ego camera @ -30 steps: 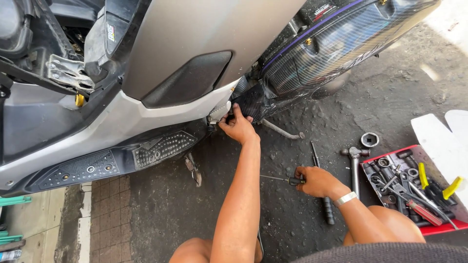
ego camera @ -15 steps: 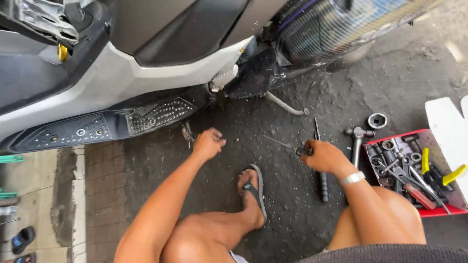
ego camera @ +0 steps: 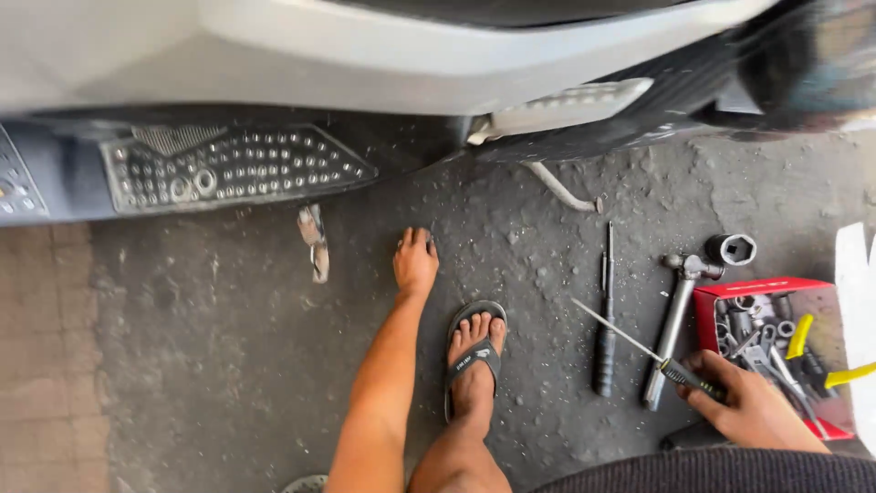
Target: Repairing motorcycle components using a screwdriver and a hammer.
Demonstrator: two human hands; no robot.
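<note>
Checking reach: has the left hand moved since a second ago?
Yes. The left hand came down off the grey scooter body onto the dark ground.

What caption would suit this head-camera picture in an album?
Beside a grey scooter, the left hand presses on dark asphalt while the right hand grips a thin black-handled screwdriver near a red tool tray.

Left hand (ego camera: pixel 415 261) flat (right hand (ego camera: pixel 750 408) gripping)

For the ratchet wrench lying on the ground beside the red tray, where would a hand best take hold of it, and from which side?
Grip the ratchet wrench at the lower half of its long straight handle, coming from above with fingers across it. The handle lies flat on the ground, and the bulky head sits at the far end near the big socket. The right hand, now holding a thin screwdriver, is closest.
</note>
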